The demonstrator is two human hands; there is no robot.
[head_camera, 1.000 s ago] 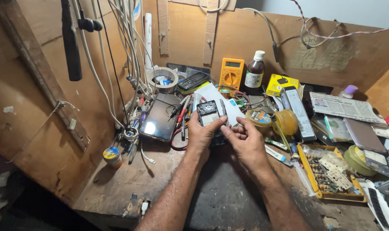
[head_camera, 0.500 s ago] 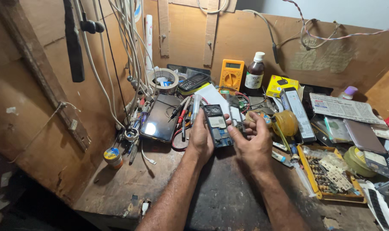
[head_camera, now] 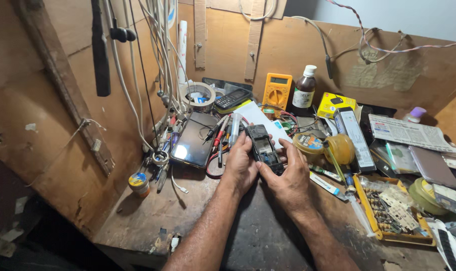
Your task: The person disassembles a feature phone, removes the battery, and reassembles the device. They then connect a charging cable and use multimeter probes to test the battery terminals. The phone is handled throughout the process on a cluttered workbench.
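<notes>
Both hands hold a small black mobile phone [head_camera: 264, 148] with its cover off, inner parts showing, above the middle of a worn wooden bench [head_camera: 137, 221]. My left hand [head_camera: 239, 165] grips its left side, thumb along the edge. My right hand [head_camera: 288, 173] holds the right side and lower end from beneath. Just left of them lies a black smartphone [head_camera: 192, 139], screen up, with red and black probe leads [head_camera: 219, 135] beside it.
A yellow multimeter [head_camera: 277, 91], brown bottle [head_camera: 304, 90], tape roll [head_camera: 198, 96], yellow box [head_camera: 336, 104] and small tins [head_camera: 308, 143] crowd the back. A yellow tray of small parts [head_camera: 388, 211] sits right. Cables [head_camera: 157, 60] hang at the left wall.
The phone has turned in my hands from a tilted, raised hold to lying flatter between them, and my hands have closed in together around it.
</notes>
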